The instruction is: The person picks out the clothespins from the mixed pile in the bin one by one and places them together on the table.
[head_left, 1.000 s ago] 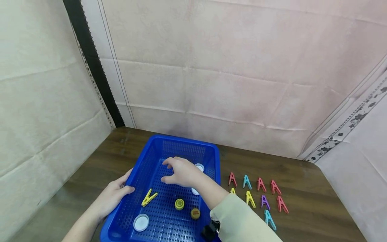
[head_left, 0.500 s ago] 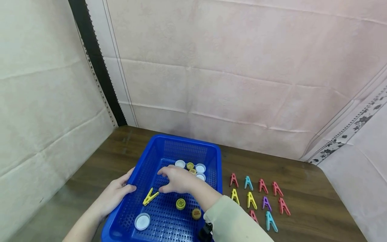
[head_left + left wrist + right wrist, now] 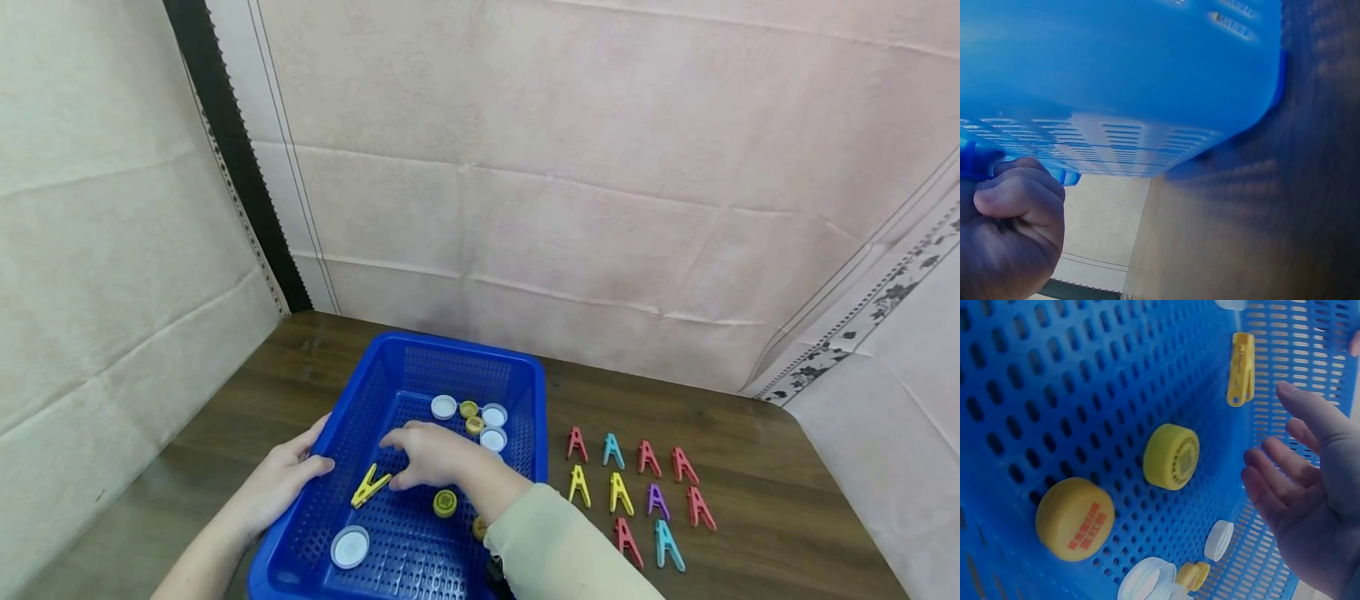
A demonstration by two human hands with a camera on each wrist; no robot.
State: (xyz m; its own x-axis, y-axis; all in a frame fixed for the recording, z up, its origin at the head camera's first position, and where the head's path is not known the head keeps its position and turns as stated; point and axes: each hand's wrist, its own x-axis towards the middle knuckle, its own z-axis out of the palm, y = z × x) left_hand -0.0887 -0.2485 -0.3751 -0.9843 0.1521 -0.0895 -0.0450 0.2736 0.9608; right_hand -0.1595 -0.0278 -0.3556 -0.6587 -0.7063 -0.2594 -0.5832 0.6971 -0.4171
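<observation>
My left hand [image 3: 288,479] grips the left rim of a blue plastic basket [image 3: 536,392], its thumb over the edge; the left wrist view shows curled fingers [image 3: 1029,200] at the rim. Inside the basket my right hand [image 3: 435,454] hovers with parted fingers and holds nothing. A yellow clothespin [image 3: 367,487] lies on the basket floor just left of its thumb, and the right wrist view shows the fingers [image 3: 1266,472] apart from it. Around the hand lie a yellow bottle cap [image 3: 445,503], an orange-yellow cap [image 3: 1075,519] with red print, and a white cap [image 3: 350,547].
More white caps [image 3: 443,407] and small yellow caps [image 3: 474,426] sit at the basket's far end. On the wooden table [image 3: 780,500] to the right, red, blue, yellow and purple clothespins [image 3: 656,500] stand in rows. A pale cloth [image 3: 525,208] hangs behind the table.
My right hand has moved left and toward me, down to beside the yellow clothespin, uncovering caps at the basket's far end. The left hand keeps its hold on the rim.
</observation>
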